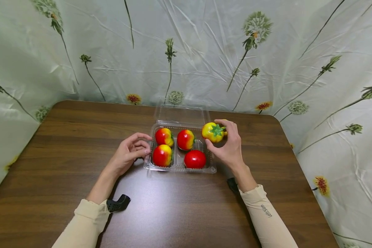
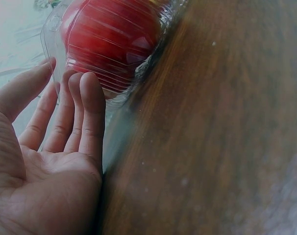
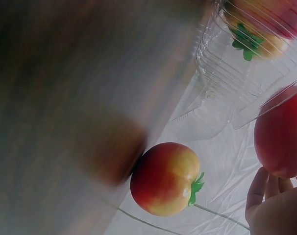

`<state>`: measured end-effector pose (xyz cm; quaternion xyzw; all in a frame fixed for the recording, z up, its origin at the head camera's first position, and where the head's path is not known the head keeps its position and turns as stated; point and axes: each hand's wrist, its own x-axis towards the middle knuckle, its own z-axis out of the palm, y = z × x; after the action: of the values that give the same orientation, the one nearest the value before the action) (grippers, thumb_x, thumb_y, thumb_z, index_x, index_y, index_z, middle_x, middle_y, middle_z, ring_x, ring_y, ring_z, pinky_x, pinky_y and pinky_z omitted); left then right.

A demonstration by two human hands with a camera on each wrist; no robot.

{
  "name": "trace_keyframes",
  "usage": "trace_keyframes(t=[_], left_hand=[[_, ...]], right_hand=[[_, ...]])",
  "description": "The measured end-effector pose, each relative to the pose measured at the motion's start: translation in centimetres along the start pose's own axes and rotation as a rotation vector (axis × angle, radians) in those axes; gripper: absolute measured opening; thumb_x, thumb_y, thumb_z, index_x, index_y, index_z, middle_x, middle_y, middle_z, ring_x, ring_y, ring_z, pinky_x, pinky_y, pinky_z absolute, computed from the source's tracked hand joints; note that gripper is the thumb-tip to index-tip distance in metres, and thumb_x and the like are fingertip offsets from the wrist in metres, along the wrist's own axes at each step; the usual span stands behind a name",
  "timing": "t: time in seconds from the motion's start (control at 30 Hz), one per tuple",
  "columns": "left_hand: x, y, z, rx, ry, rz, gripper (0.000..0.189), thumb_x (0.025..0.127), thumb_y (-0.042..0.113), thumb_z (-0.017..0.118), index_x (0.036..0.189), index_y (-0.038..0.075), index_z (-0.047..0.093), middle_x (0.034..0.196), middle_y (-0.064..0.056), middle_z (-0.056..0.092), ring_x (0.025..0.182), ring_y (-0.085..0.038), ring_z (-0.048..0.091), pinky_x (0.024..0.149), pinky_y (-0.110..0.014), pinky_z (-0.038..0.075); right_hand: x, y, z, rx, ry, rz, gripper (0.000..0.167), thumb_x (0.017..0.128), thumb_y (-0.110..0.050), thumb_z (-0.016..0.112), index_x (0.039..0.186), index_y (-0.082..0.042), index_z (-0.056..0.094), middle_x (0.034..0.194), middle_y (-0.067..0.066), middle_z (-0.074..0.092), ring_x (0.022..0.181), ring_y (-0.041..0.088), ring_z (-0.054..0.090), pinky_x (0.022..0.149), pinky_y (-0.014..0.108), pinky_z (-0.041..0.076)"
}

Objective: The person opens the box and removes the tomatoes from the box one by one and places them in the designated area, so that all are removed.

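A clear plastic clamshell box [image 1: 179, 169] lies with its lid [image 1: 183, 113] folded back. Two red-and-yellow toy fruits [image 1: 162, 155] sit left of its divider. To the right are another red-and-yellow fruit [image 1: 185, 139] and a mostly red one [image 1: 195, 159]. My right hand [image 1: 230, 146] pinches a yellow-sided toy fruit [image 1: 212, 132] with green star-shaped leaves, over the box's back right corner; its red underside shows in the right wrist view. My left hand [image 1: 128, 153] touches the box's left edge, its fingers [image 2: 92, 112] fairly straight in the left wrist view.
One more toy fruit [image 3: 163, 178] rests on the brown wooden table [image 1: 173, 213] beyond the right hand, mostly hidden in the head view. A flower-printed sheet [image 1: 198, 62] hangs behind the table's back edge.
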<state>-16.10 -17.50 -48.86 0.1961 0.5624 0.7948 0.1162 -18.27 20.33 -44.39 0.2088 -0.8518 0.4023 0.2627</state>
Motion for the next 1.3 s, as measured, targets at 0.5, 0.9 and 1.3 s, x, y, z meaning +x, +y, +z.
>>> trace_keyframes(t=[0.5,0.9,1.3], left_hand=[[0.1,-0.2,-0.1,0.003,-0.002,-0.006,0.039,0.096,-0.019,0.057,0.131,-0.001,0.057,0.097,-0.006,0.072,0.080,-0.015,0.069,0.064,-0.025,0.061],[0.1,0.0,0.0,0.014,0.013,-0.022,0.039,0.097,-0.018,0.058,0.131,0.001,0.057,0.098,-0.006,0.071,0.080,-0.015,0.070,0.066,-0.024,0.062],[0.1,-0.1,-0.2,0.005,0.000,-0.005,0.040,0.097,-0.019,0.056,0.131,0.000,0.056,0.098,-0.006,0.072,0.079,-0.015,0.069,0.066,-0.025,0.062]], right_hand=[[0.1,-0.1,-0.3,-0.015,-0.007,0.032,0.058,0.080,-0.028,0.083,0.132,-0.011,0.064,0.133,0.005,0.063,0.123,0.026,0.050,0.098,0.040,0.048],[0.5,1.3,-1.7,-0.041,0.061,0.046,0.058,0.080,-0.019,0.086,0.133,-0.010,0.066,0.133,0.008,0.063,0.123,0.028,0.051,0.098,0.040,0.045],[1.1,4.1,-4.4,-0.107,0.205,0.162,0.056,0.082,-0.020,0.087,0.132,-0.006,0.066,0.128,0.013,0.065,0.116,0.027,0.051,0.091,0.036,0.039]])
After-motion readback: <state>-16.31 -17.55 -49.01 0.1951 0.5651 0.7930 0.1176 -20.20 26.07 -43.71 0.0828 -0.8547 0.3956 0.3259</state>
